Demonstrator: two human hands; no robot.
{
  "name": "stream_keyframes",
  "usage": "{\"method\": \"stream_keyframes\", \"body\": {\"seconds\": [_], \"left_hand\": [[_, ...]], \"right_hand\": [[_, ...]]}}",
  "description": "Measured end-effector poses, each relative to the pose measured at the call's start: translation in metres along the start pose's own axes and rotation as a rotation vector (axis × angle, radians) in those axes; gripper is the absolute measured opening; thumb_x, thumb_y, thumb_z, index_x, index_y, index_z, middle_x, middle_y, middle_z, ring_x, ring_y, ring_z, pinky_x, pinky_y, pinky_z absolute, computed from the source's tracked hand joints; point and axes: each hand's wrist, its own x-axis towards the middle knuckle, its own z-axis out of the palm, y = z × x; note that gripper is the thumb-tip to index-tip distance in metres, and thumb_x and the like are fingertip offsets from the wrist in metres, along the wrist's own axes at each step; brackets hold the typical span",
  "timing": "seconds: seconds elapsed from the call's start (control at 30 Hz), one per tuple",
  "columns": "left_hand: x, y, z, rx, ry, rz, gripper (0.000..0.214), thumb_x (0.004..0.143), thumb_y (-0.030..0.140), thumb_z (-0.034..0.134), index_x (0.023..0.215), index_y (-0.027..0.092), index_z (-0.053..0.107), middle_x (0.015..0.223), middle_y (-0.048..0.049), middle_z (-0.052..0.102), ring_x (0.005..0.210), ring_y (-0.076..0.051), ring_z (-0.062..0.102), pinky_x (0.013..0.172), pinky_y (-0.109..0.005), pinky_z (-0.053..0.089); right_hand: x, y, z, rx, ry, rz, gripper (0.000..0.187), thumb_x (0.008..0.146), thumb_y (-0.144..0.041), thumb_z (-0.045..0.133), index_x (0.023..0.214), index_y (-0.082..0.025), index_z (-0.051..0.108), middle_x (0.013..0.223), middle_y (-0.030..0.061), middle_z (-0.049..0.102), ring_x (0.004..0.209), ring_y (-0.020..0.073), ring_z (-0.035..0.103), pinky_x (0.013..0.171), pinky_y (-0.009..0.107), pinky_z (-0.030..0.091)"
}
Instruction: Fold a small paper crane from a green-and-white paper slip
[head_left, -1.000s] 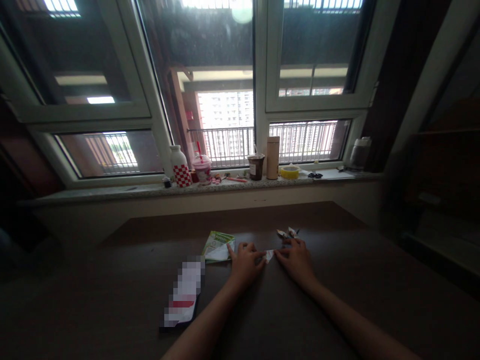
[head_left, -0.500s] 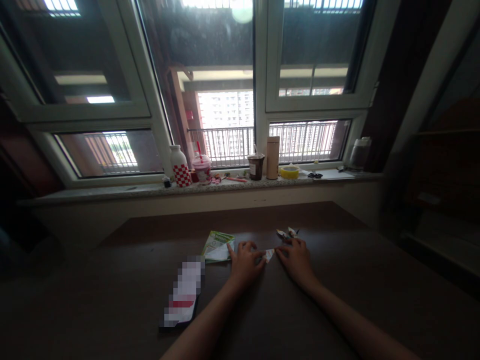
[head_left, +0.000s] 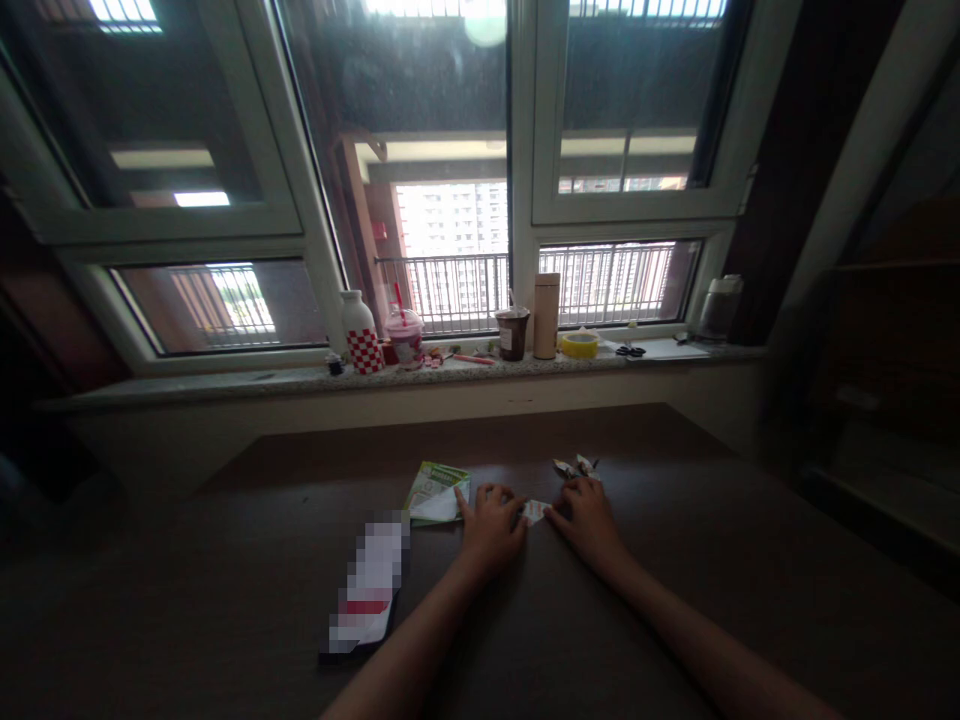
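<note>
Between my hands, a small folded piece of paper point(head_left: 535, 513), whitish with some print, lies on the dark brown table point(head_left: 675, 620). My left hand point(head_left: 491, 526) has its fingers curled down, with the fingertips on the paper's left side. At the right corner of the paper, the thumb and index finger of my right hand point(head_left: 589, 518) are pinched together. Just beyond my right hand are small folded paper pieces point(head_left: 577, 467). A green and white printed paper sheet point(head_left: 439, 492), partly folded, lies close to the left hand's outer side.
A phone-like object point(head_left: 367, 585), blurred out on top, lies left of my left forearm. Along the windowsill point(head_left: 450, 370) stand a checkered bottle point(head_left: 364, 335), drink cups point(head_left: 512, 335), a tan flask point(head_left: 547, 318), yellow tape point(head_left: 579, 345) and scissors point(head_left: 631, 351).
The small paper has turned a little and shows a wider, flatter face between my fingers. My right fingertips have shifted slightly left and down; the left hand has barely moved.
</note>
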Motion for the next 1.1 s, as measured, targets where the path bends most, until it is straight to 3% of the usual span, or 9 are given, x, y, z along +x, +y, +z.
{"method": "stream_keyframes", "body": {"seconds": [0.23,0.6,0.73,0.87,0.97,1.1], "left_hand": [[0.001,0.002,-0.001,0.000,-0.016,0.000,0.033,0.090,0.038,0.053,0.122,0.035,0.063,0.129,-0.0041,0.059,0.130,-0.031,0.041,0.110,-0.078,-0.004],[0.000,0.003,-0.003,-0.042,0.012,0.035,0.031,0.086,0.030,0.057,0.115,0.037,0.065,0.129,-0.0037,0.058,0.130,-0.031,0.043,0.109,-0.079,-0.003],[-0.001,0.004,-0.005,-0.083,0.040,0.040,0.044,0.085,0.025,0.057,0.127,0.039,0.059,0.133,-0.0053,0.057,0.130,-0.031,0.044,0.111,-0.077,0.001],[0.002,0.002,-0.002,-0.128,0.119,0.016,0.055,0.085,0.025,0.058,0.139,0.031,0.048,0.137,-0.0099,0.053,0.131,-0.030,0.044,0.116,-0.071,0.008],[0.003,0.000,0.000,-0.153,0.152,0.013,0.045,0.085,0.025,0.059,0.130,0.028,0.057,0.137,-0.0101,0.053,0.131,-0.029,0.045,0.116,-0.070,0.009],[0.002,0.001,-0.002,-0.186,0.092,0.035,0.025,0.084,0.022,0.061,0.105,0.032,0.070,0.129,-0.0050,0.060,0.128,-0.028,0.049,0.114,-0.073,0.004]], "right_hand": [[0.000,0.005,0.010,0.081,-0.034,-0.120,0.026,0.088,-0.031,0.063,0.110,-0.023,0.074,0.118,0.0126,0.062,0.118,0.0299,0.050,0.105,0.046,0.041],[0.002,0.009,0.012,0.190,-0.125,-0.103,0.014,0.084,-0.027,0.068,0.093,-0.020,0.076,0.113,0.0110,0.065,0.114,0.0278,0.052,0.103,0.043,0.040],[0.003,0.010,0.014,0.257,-0.095,-0.077,0.009,0.080,-0.025,0.071,0.087,-0.020,0.073,0.110,0.0091,0.066,0.113,0.0270,0.053,0.102,0.042,0.040],[0.004,0.012,0.016,0.328,-0.057,-0.053,0.008,0.079,-0.027,0.071,0.076,-0.021,0.068,0.104,0.0084,0.068,0.108,0.0265,0.056,0.099,0.042,0.040],[0.005,0.012,0.016,0.378,-0.027,-0.045,0.012,0.078,-0.029,0.071,0.071,-0.021,0.065,0.100,0.0082,0.069,0.106,0.0264,0.057,0.098,0.041,0.041],[0.006,0.010,0.014,0.429,-0.015,-0.038,0.015,0.077,-0.031,0.070,0.068,-0.021,0.063,0.099,0.0078,0.069,0.105,0.0261,0.059,0.096,0.040,0.041]]}}
